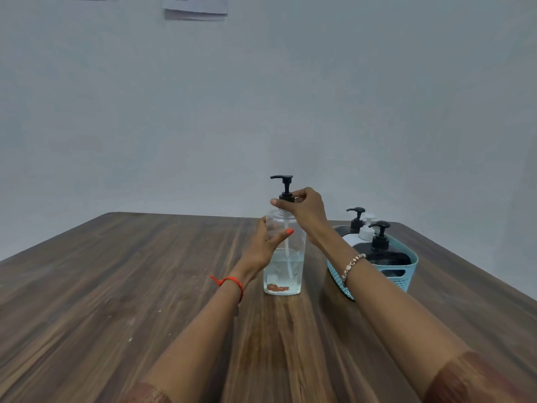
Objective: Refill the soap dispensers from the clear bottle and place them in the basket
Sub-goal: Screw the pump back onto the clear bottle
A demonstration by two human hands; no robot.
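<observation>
My left hand (266,245) wraps the clear plastic bottle (284,257), standing upright on the brown wooden table (116,286) and under half full of clear liquid. My right hand (305,207) pinches its black pump collar (287,197). Just beside, the blue mesh basket (404,271) holds three dispensers.

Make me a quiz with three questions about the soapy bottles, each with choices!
1. Where is the basket?
A. right of the clear bottle
B. left of it
C. on the floor

2. How many pump tops poke out of the basket?
A. one
B. three
C. six

3. What is the right hand doing?
A. lying flat
B. gripping the clear bottle's pump collar
C. holding the basket

Answers: 1 A, it sits to the right; 2 B, two black, one white; 3 B, fingers pinch the collar while the left hand steadies the bottle.
</observation>
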